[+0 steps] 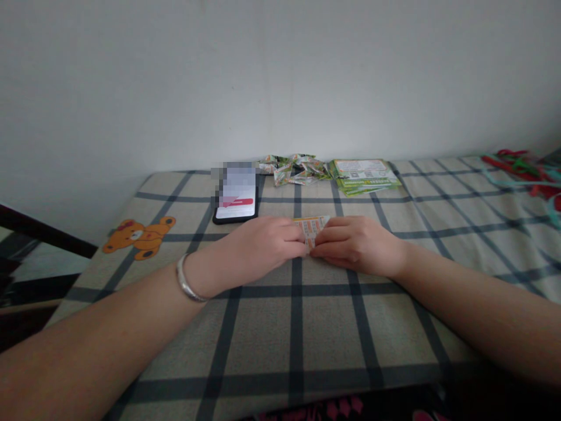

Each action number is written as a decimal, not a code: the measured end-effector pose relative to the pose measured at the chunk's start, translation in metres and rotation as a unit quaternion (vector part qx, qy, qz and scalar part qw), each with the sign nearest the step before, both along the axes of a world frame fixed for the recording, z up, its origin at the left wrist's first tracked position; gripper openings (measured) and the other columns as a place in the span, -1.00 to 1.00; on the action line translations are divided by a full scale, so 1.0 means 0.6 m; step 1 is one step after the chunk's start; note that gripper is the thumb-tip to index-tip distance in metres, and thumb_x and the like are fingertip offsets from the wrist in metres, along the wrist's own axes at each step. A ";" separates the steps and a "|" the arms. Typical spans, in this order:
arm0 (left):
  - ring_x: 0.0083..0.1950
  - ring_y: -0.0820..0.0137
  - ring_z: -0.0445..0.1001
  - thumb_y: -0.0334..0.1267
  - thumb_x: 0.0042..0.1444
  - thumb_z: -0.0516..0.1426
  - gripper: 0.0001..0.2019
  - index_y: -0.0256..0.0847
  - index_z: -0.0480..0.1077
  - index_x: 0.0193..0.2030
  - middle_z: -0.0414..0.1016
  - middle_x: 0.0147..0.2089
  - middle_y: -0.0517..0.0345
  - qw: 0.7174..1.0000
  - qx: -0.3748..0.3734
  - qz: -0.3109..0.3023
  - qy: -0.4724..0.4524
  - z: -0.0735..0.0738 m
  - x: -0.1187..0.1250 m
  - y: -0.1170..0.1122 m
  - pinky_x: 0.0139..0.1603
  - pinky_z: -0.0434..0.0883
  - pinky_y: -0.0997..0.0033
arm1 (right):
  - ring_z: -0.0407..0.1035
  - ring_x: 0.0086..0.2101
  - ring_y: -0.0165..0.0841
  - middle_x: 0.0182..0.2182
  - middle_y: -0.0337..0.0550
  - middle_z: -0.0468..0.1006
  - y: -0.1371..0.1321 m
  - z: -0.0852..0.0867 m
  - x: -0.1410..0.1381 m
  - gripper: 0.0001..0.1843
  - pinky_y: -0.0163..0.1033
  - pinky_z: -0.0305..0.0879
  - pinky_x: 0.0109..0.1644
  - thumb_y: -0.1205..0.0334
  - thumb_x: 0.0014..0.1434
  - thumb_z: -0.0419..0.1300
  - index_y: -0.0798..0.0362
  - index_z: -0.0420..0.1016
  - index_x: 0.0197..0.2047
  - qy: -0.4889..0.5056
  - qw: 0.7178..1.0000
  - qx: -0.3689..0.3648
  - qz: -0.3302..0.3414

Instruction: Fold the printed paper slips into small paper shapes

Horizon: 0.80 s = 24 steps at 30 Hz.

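Observation:
My left hand (258,245) and my right hand (355,242) meet at the middle of a checked cloth (298,327), both pinched on a small folded piece of printed orange paper (312,227). The fingertips of both hands press together at its near edge. Only the far part of the paper shows above my fingers. A silver bangle (187,283) sits on my left wrist.
A phone (236,196) with its screen lit lies just beyond my left hand. Several folded paper pieces (293,168) and a stack of green printed leaflets (366,175) lie near the wall. Red and teal ribbons (526,169) lie at the far right. A bear print (140,235) marks the cloth's left side.

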<state>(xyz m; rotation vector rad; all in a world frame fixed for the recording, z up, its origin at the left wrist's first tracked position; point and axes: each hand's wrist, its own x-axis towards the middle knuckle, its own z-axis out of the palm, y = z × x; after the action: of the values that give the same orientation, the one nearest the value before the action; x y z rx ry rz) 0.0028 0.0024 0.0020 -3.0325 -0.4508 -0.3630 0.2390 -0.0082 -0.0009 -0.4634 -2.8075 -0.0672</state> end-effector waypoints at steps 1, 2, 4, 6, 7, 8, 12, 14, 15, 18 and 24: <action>-0.08 0.33 0.44 -0.41 0.27 0.06 -0.82 -0.19 0.49 -0.16 0.52 -0.14 0.10 1.000 -0.004 -0.004 0.004 0.001 -0.001 0.000 -0.05 0.40 0.29 | 0.35 -0.27 -0.35 -0.25 -0.14 0.57 0.000 0.000 0.000 -0.76 -0.23 0.26 -0.19 0.28 0.35 0.02 0.08 0.53 -0.15 0.001 1.000 -0.002 0.003; -0.09 0.33 0.44 -0.41 0.26 0.05 -0.82 -0.19 0.48 -0.17 0.52 -0.14 0.10 1.000 -0.007 -0.005 0.008 0.002 -0.002 0.001 -0.06 0.40 0.28 | 0.35 -0.26 -0.35 -0.26 -0.13 0.57 0.000 0.000 0.001 -0.76 -0.23 0.26 -0.19 0.28 0.35 0.03 0.09 0.53 -0.16 0.001 1.000 -0.005 0.005; -0.11 0.32 0.43 -0.42 0.25 0.06 -0.83 -0.18 0.49 -0.20 0.52 -0.16 0.12 1.000 -0.010 -0.003 0.011 0.003 -0.004 0.001 -0.08 0.40 0.28 | 0.35 -0.26 -0.34 -0.26 -0.12 0.57 0.000 0.000 0.004 -0.76 -0.23 0.25 -0.19 0.28 0.34 0.03 0.09 0.54 -0.18 -0.006 1.000 -0.013 0.002; -0.13 0.32 0.42 -0.43 0.25 0.06 -0.83 -0.18 0.49 -0.21 0.51 -0.17 0.13 1.000 -0.011 0.004 0.013 0.003 -0.006 0.002 -0.10 0.39 0.27 | 0.35 -0.26 -0.34 -0.26 -0.11 0.57 0.000 0.001 0.006 -0.77 -0.23 0.25 -0.20 0.29 0.33 0.05 0.08 0.55 -0.20 -0.015 1.000 -0.022 -0.007; -0.13 0.32 0.42 -0.43 0.24 0.06 -0.82 -0.18 0.49 -0.21 0.52 -0.17 0.14 1.000 -0.012 0.004 0.011 0.004 -0.007 0.001 -0.10 0.39 0.27 | 0.35 -0.26 -0.33 -0.27 -0.11 0.57 -0.001 0.001 0.007 -0.78 -0.23 0.25 -0.20 0.29 0.32 0.06 0.07 0.56 -0.21 -0.017 0.999 -0.029 -0.012; -0.12 0.32 0.42 -0.44 0.24 0.06 -0.82 -0.18 0.49 -0.22 0.52 -0.18 0.15 1.000 -0.014 0.003 0.010 0.004 -0.007 0.001 -0.09 0.39 0.27 | 0.35 -0.25 -0.33 -0.27 -0.11 0.57 -0.001 0.001 0.008 -0.79 -0.23 0.25 -0.20 0.29 0.31 0.08 0.07 0.56 -0.21 -0.018 0.999 -0.037 -0.017; -0.11 0.32 0.41 -0.47 0.21 0.08 -0.82 -0.19 0.49 -0.25 0.52 -0.19 0.15 1.000 -0.028 -0.005 0.010 0.007 -0.011 0.003 -0.05 0.38 0.28 | 0.36 -0.24 -0.33 -0.28 -0.11 0.57 -0.001 0.004 0.011 -0.80 -0.23 0.26 -0.18 0.30 0.29 0.10 0.06 0.57 -0.22 -0.018 0.997 -0.066 -0.029; -0.09 0.33 0.41 -0.49 0.20 0.07 -0.81 -0.19 0.50 -0.26 0.52 -0.18 0.15 0.999 -0.042 -0.003 0.015 0.007 -0.013 0.005 -0.04 0.38 0.28 | 0.36 -0.23 -0.33 -0.28 -0.12 0.58 0.000 0.005 0.013 -0.80 -0.23 0.26 -0.18 0.31 0.28 0.11 0.06 0.58 -0.23 -0.022 0.997 -0.072 -0.031; -0.09 0.33 0.41 -0.50 0.20 0.07 -0.80 -0.19 0.50 -0.26 0.52 -0.18 0.15 0.999 -0.048 -0.001 0.018 0.007 -0.014 0.006 -0.03 0.38 0.28 | 0.36 -0.23 -0.33 -0.27 -0.12 0.58 0.000 0.006 0.014 -0.81 -0.23 0.26 -0.18 0.31 0.28 0.11 0.06 0.58 -0.23 -0.025 0.996 -0.074 -0.032; -0.08 0.33 0.42 -0.51 0.19 0.06 -0.77 -0.18 0.51 -0.27 0.52 -0.18 0.14 0.998 -0.064 0.004 0.026 0.008 -0.017 0.008 -0.02 0.38 0.28 | 0.36 -0.23 -0.33 -0.27 -0.13 0.57 0.000 0.007 0.019 -0.82 -0.24 0.26 -0.18 0.32 0.26 0.13 0.05 0.58 -0.22 -0.031 0.995 -0.086 -0.036; -0.08 0.36 0.43 -0.55 0.14 0.09 -0.75 -0.16 0.54 -0.29 0.53 -0.18 0.15 0.995 -0.092 0.012 0.033 0.011 -0.020 0.008 0.00 0.38 0.33 | 0.36 -0.22 -0.33 -0.28 -0.10 0.56 0.001 0.006 0.027 -0.82 -0.23 0.24 -0.17 0.30 0.27 0.12 0.06 0.57 -0.21 -0.031 0.994 -0.097 -0.033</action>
<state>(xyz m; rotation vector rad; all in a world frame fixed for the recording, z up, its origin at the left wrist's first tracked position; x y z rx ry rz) -0.0092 0.0074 0.0089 -3.2016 -0.5449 -0.2309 0.2552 -0.0075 0.0024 -0.6087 -2.8726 0.1810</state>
